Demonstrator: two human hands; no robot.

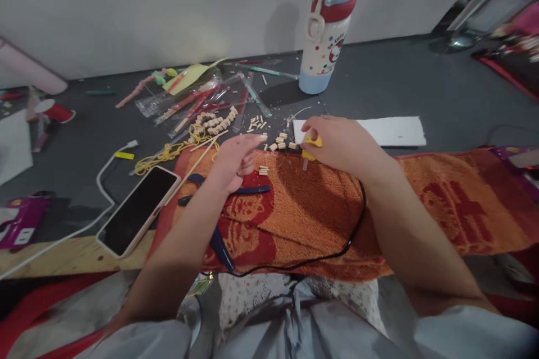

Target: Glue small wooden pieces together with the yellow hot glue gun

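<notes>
My left hand (236, 161) is closed in a pinch, with a small cut wooden stick piece (263, 138) at its fingertips. In my right hand (337, 137) is a yellow hot glue gun (310, 148), partly hidden by the fingers; a translucent stick end pokes out below it. Small bundles of cut sticks (280, 141) lie between the hands, and another little bundle (263, 170) rests on the orange towel (311, 224). Blue-handled pliers (221, 249) lie under my left wrist, their head hidden. A white strip (391, 131) sits behind my right hand.
A black cord (295, 265) curves over the towel. To the left are a phone (137, 213), a white cable (101, 179), yellow string (162, 158) and a chain of joined stick pieces (223, 122). Plastic-wrapped sticks (197, 104) and a tall bottle (324, 50) stand farther back.
</notes>
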